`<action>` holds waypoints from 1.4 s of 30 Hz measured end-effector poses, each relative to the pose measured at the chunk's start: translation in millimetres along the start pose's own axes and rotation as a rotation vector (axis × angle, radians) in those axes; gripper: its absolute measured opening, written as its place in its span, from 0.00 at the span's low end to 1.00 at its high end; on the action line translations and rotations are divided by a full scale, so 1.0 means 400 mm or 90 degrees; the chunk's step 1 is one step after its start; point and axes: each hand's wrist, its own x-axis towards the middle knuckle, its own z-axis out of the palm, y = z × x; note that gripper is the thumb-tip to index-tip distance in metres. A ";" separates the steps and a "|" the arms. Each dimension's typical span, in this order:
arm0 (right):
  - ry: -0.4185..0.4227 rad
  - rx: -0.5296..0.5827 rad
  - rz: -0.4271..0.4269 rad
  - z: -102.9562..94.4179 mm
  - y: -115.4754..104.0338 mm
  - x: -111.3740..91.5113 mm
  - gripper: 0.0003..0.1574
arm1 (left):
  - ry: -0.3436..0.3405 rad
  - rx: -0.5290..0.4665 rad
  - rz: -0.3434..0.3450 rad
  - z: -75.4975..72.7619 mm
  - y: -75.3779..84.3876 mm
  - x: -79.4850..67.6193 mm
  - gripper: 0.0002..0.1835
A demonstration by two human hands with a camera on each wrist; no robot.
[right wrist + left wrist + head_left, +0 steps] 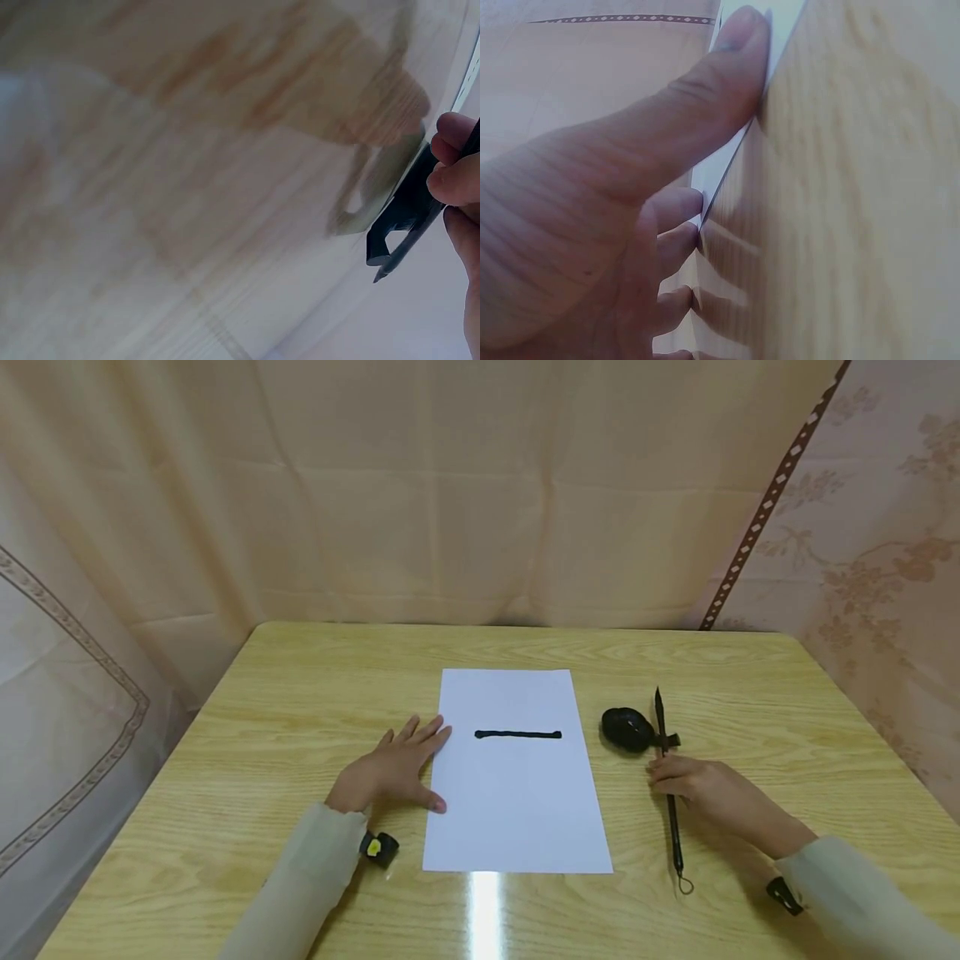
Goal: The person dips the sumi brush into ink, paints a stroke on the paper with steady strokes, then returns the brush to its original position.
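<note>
A white sheet of paper (517, 818) lies on the table, with one thick black horizontal stroke (517, 734) in its upper half. My left hand (393, 772) rests at the sheet's left edge, fingers spread and relaxed. In the left wrist view its thumb (712, 82) lies over the paper's edge. To the right of the sheet, my right hand (697, 789) pinches a dark writing brush (673, 827) by the middle of its shaft. The brush's dark tip points away from me, and a hanging loop shows at the near end. A shiny black rounded vessel (627, 729) with a stubby end sits beside it; the brush overlaps that end.
The wooden table (337, 668) reaches back to a beige curtain (480, 510). Patterned cloth (885, 527) hangs at the right, and white bordered cloth (60, 693) at the left. A bright reflection lies on the tabletop below the paper.
</note>
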 end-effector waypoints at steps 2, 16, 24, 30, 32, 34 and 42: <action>-0.011 0.004 0.004 -0.001 -0.002 -0.001 0.33 | 0.000 0.000 0.000 -0.001 0.000 0.000 0.61; -0.047 -0.008 0.038 -0.003 -0.010 -0.001 0.18 | -0.001 0.008 0.003 -0.004 -0.002 0.000 0.61; -0.044 -0.026 0.032 -0.009 -0.011 0.003 0.20 | -0.002 0.005 0.008 -0.006 -0.001 -0.004 0.62; -0.065 -0.020 0.039 -0.013 -0.008 0.001 0.20 | -0.005 0.006 0.007 -0.003 -0.001 -0.004 0.62; -0.070 -0.017 0.042 -0.013 -0.007 -0.001 0.19 | -0.005 0.007 0.006 -0.003 0.000 -0.004 0.62; -0.068 -0.023 0.041 -0.012 -0.007 -0.002 0.13 | -0.004 0.005 0.007 -0.004 0.001 -0.005 0.62; -0.068 -0.025 0.043 -0.011 -0.006 -0.005 0.15 | -0.006 0.004 0.004 -0.006 0.004 -0.006 0.62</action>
